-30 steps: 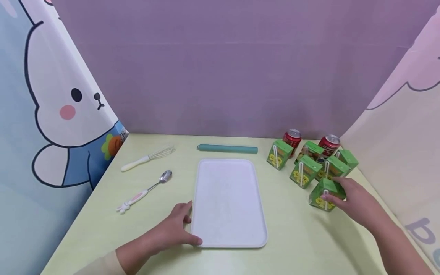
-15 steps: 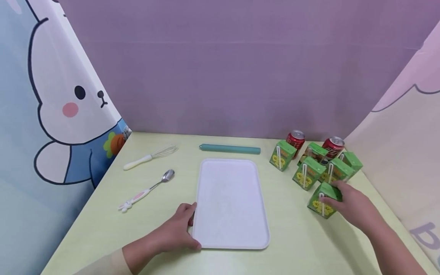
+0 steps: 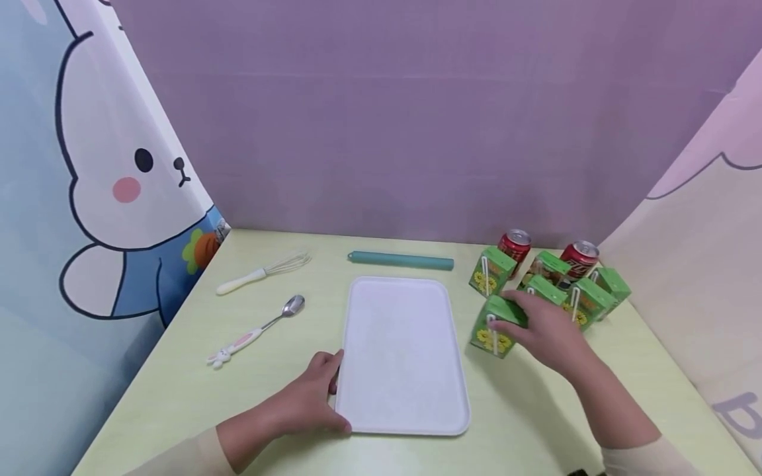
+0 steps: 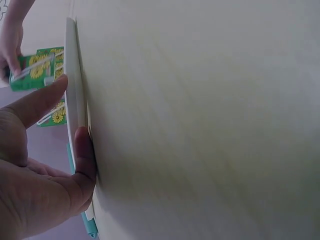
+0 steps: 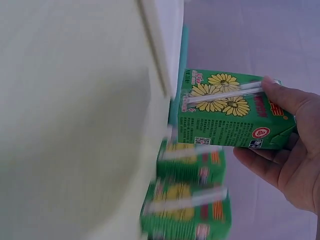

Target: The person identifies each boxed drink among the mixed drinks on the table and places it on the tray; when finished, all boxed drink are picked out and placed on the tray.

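Observation:
A green juice carton (image 3: 493,327) with a straw on its front hangs over the table just right of the white tray (image 3: 405,357). My right hand (image 3: 548,330) holds this carton by its upper part, thumb on the straw side, fingers behind. In the right wrist view the raised carton (image 5: 225,107) shows yellow flowers and printed text. At the tray's near left corner my left hand (image 3: 312,400) touches the rim, its thumb stretched to the corner and its fingers along the left side. The left wrist view shows fingers (image 4: 85,155) against the tray's edge (image 4: 74,75).
Several more green cartons (image 3: 586,301) stand at the back right, near two red cans (image 3: 514,244) (image 3: 580,256). A teal rod (image 3: 401,260) lies behind the tray. Left of it are a whisk (image 3: 264,272) and a rabbit-handled spoon (image 3: 258,330). Fabric walls (image 3: 387,132) enclose the table.
My right hand has drawn the held carton away from the right-hand group, leftward towards the tray. The left hand stays at the tray's corner. The head view has shifted slightly.

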`<action>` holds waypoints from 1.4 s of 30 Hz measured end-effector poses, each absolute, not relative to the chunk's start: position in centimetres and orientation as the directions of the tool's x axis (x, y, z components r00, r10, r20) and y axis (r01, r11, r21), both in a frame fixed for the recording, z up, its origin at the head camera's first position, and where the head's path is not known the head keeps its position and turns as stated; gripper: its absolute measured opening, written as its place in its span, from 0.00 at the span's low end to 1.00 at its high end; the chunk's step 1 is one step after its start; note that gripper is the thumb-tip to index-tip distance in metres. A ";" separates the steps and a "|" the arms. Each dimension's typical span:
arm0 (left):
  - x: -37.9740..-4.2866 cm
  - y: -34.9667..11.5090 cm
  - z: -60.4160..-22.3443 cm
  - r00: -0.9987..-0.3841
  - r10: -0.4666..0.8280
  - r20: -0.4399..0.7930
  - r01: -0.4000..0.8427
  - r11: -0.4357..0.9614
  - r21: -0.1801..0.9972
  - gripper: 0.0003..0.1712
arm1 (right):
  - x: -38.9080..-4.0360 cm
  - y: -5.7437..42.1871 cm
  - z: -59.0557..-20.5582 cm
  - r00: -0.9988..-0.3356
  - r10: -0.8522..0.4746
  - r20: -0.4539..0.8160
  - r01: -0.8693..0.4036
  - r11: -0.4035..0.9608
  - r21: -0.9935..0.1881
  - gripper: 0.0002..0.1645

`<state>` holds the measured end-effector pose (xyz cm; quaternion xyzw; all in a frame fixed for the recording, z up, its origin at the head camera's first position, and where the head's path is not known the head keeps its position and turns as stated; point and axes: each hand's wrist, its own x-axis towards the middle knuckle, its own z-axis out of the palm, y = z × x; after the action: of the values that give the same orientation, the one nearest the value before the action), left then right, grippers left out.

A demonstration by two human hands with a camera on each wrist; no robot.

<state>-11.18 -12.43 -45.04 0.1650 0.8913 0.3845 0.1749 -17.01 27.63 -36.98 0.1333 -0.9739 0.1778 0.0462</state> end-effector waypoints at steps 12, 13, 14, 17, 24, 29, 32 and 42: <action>-11.0 -12.4 -44.8 -0.885 0.432 -0.173 0.182 0.664 0.725 0.72 | -22.9 18.7 -37.8 -0.931 -0.350 0.105 -0.360 0.830 -0.425 0.37; -11.0 -12.3 -44.9 -0.886 0.432 -0.170 0.185 0.664 0.724 0.72 | -23.3 18.0 -38.0 -0.927 -0.360 0.103 -0.369 0.829 -0.420 0.37; -11.0 -12.3 -44.9 -0.886 0.432 -0.170 0.185 0.664 0.725 0.72 | -23.8 17.3 -38.1 -0.924 -0.369 0.103 -0.377 0.829 -0.413 0.37; -11.1 -12.2 -45.0 -0.886 0.429 -0.174 0.185 0.673 0.716 0.72 | -25.0 15.4 -38.5 -0.913 -0.394 0.107 -0.403 0.827 -0.392 0.36; -11.3 -12.2 -45.1 -0.888 0.418 -0.192 0.159 0.671 0.724 0.72 | -27.5 11.3 -39.0 -0.918 -0.391 0.070 -0.382 0.821 -0.425 0.34; -11.2 -12.3 -44.9 -0.888 0.411 -0.205 0.150 0.681 0.717 0.72 | -28.6 8.9 -39.4 -0.918 -0.395 0.029 -0.369 0.827 -0.424 0.34; -11.2 -12.2 -44.7 -0.887 0.413 -0.206 0.150 0.681 0.717 0.72 | -29.0 8.2 -39.3 -0.915 -0.403 0.025 -0.377 0.832 -0.407 0.34; -11.2 -12.3 -44.7 -0.886 0.419 -0.200 0.152 0.669 0.727 0.72 | -29.2 7.6 -39.2 -0.915 -0.404 0.000 -0.375 0.850 -0.370 0.34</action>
<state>-11.18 -12.25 -44.68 0.1593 0.8960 0.3743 0.1780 -29.24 7.65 -39.20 0.2025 -0.9610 0.1842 -0.0389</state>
